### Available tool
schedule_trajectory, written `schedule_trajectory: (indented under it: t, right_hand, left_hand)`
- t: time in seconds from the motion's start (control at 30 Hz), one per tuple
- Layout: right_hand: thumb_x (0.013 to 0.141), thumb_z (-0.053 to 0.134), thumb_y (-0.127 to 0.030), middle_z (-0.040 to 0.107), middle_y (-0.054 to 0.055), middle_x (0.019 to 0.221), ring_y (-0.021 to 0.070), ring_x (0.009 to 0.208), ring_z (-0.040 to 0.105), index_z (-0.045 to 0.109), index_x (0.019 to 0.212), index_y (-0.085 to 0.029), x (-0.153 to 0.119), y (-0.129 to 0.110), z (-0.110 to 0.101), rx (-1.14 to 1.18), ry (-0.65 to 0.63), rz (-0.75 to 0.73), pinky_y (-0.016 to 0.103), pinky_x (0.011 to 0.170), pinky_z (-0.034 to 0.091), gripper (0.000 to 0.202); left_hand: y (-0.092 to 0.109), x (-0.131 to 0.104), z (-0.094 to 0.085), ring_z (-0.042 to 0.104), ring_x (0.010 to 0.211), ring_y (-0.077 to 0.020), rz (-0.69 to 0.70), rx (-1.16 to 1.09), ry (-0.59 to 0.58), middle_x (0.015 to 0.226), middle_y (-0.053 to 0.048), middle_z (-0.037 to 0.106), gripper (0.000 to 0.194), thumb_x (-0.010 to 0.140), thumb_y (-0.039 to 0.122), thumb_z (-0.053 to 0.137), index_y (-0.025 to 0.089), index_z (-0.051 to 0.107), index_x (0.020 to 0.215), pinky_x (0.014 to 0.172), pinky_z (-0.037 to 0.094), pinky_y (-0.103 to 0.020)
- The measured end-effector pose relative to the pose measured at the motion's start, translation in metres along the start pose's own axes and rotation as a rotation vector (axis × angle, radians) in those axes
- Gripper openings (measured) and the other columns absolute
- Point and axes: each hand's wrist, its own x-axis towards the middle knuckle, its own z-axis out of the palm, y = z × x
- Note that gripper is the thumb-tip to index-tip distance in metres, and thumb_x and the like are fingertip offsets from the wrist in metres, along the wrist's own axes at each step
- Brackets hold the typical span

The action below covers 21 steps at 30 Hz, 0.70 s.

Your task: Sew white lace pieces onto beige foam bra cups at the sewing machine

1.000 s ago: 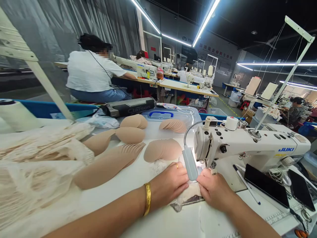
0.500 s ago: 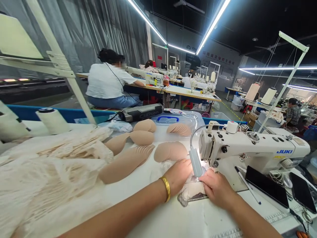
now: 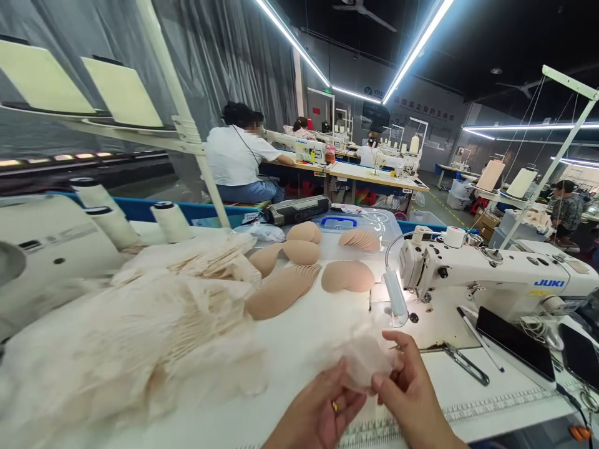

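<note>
Over the front of the white table, my left hand [image 3: 322,402] and my right hand [image 3: 409,386] pinch a small, sheer, pale fabric piece [image 3: 362,362] from both sides. Motion blurs part of the cloth. My right index finger is raised over its edge, with thumb and other fingers closed on it. Just beyond my hands stands the white JUKI sewing machine [image 3: 496,274], its needle area lit by a small gooseneck lamp [image 3: 396,299]. Beige moulded bra cups [image 3: 285,290] lie in stacks behind the fabric. To the right of my right hand are thread snips [image 3: 465,363].
A heap of cream lace fabric [image 3: 178,324] covers the left side. Thread cones [image 3: 171,221] stand behind it. A lidded clear plastic box [image 3: 360,221] sits at the back. On the right lie a white pen [image 3: 482,340] and a phone [image 3: 515,343]. A co-worker [image 3: 241,153] sits beyond.
Both hands have come away from the needle area towards me, bringing the fabric piece. The snips and the machine bed now show. The view has swung left.
</note>
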Motion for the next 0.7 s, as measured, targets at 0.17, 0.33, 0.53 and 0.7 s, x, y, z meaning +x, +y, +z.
schedule_trajectory:
  t: [0.17, 0.33, 0.53, 0.7]
  right_hand:
    - [0.078, 0.089, -0.061, 0.068, -0.002, 0.083, 0.0201, 0.074, 0.065, 0.052, 0.145, -0.031, -0.028, 0.016, -0.005, 0.040, 0.045, -0.006, 0.031, 0.070, 0.050, 0.082]
    - [0.077, 0.091, -0.059, 0.075, 0.001, 0.096, 0.0236, 0.089, 0.070, 0.053, 0.144, -0.032, -0.024, 0.007, -0.008, 0.080, 0.168, -0.009, 0.034, 0.084, 0.055, 0.081]
    - [0.078, 0.091, -0.057, 0.076, 0.006, 0.116, 0.0243, 0.097, 0.071, 0.056, 0.141, -0.031, -0.026, 0.009, -0.009, 0.151, 0.192, -0.045, 0.036, 0.091, 0.057, 0.076]
    - [0.075, 0.094, -0.055, 0.077, 0.003, 0.105, 0.0238, 0.096, 0.071, 0.052, 0.145, -0.031, -0.023, 0.009, -0.008, 0.197, 0.177, -0.021, 0.036, 0.092, 0.056, 0.084]
  left_hand:
    - [0.023, 0.004, 0.019, 0.078, 0.100, -0.0291, 0.073, -0.106, 0.177, 0.101, -0.009, 0.084, 0.026, 0.080, 0.027, 0.090, 0.015, 0.079, 0.099, 0.085, 0.064, -0.032]
    - [0.019, 0.000, 0.027, 0.081, 0.093, -0.0296, -0.079, -0.262, 0.127, 0.098, -0.012, 0.084, 0.022, 0.101, 0.028, 0.067, 0.011, 0.081, 0.104, 0.083, 0.067, -0.038]
    - [0.010, 0.001, 0.024, 0.077, 0.110, -0.0318, 0.102, -0.193, 0.013, 0.118, -0.014, 0.083, 0.031, 0.077, 0.020, 0.094, 0.012, 0.084, 0.105, 0.092, 0.066, -0.033]
    - [0.010, 0.001, 0.021, 0.076, 0.115, -0.0329, 0.090, -0.160, -0.019, 0.115, -0.014, 0.084, 0.042, 0.072, 0.027, 0.098, 0.013, 0.085, 0.109, 0.103, 0.062, -0.036]
